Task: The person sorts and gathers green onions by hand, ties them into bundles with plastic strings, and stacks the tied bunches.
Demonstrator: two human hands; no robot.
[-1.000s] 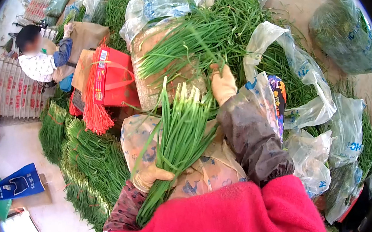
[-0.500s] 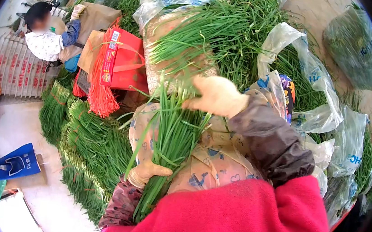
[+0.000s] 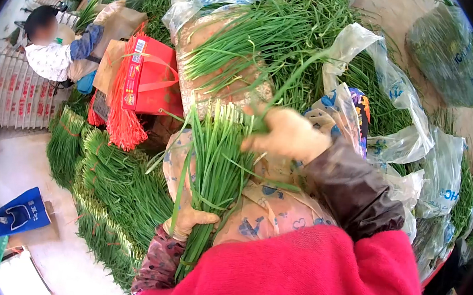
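Note:
My left hand (image 3: 191,221), in a pale glove, is wrapped round the lower, leafy part of a bunch of garlic chives (image 3: 217,163). The bunch stands over my lap with its pale cut ends upward. Beside its upper end is my right hand (image 3: 292,135), also gloved and blurred by motion. A few loose chive leaves (image 3: 297,76) trail up and right from its fingertips, which look pinched on them. Just beyond, more loose chives (image 3: 223,54) lie on a patterned board (image 3: 193,36). A translucent printed apron (image 3: 276,209) covers my lap.
Tied chive bundles (image 3: 124,170) are stacked at left. A red box (image 3: 154,78) with red ties (image 3: 124,118) stands near the board. Clear plastic bags (image 3: 416,137) and a chive heap (image 3: 317,35) lie right and ahead. Another person (image 3: 56,48) sits at far left.
My right hand has moved slightly right and down, away from the bunch, with loose leaves trailing from it. The bunch's pale ends now show more upright and even. My left hand keeps its hold.

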